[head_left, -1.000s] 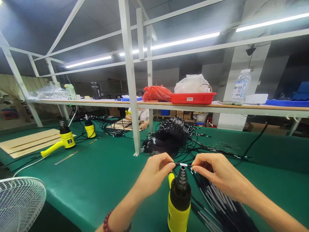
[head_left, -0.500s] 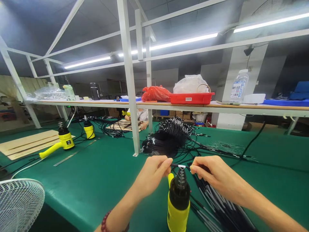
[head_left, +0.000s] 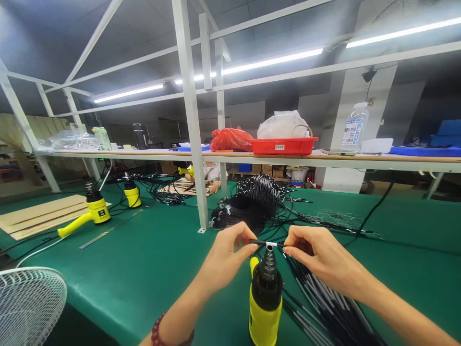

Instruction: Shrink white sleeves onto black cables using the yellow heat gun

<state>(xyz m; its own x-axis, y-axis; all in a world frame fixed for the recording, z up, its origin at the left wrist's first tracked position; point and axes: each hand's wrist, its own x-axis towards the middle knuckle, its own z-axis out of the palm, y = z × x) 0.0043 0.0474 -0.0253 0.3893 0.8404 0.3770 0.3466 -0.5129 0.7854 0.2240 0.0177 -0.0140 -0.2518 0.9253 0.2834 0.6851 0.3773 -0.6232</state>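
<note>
A thin black cable point(head_left: 260, 242) with a short white sleeve point(head_left: 271, 244) is stretched level between my two hands. My left hand point(head_left: 230, 254) pinches its left part between thumb and fingers. On the right, my right hand point(head_left: 317, 250) pinches the other end. Just below the sleeve stands the metal nozzle of an upright yellow and black heat gun point(head_left: 266, 298). Under and beside my right forearm lies a bundle of black and grey cables point(head_left: 324, 302).
Coiled black cables point(head_left: 248, 206) lie behind my hands by a white post point(head_left: 196, 144). Two more heat guns point(head_left: 99, 210) point(head_left: 132, 194), boards point(head_left: 43, 216) and a fan point(head_left: 32, 305) are left. A person's hand point(head_left: 215, 186) shows beyond the post.
Both hands have risen slightly with the cable, and the white sleeve now sits a little higher over the nozzle. My left thumb and fingers have shifted on the cable.
</note>
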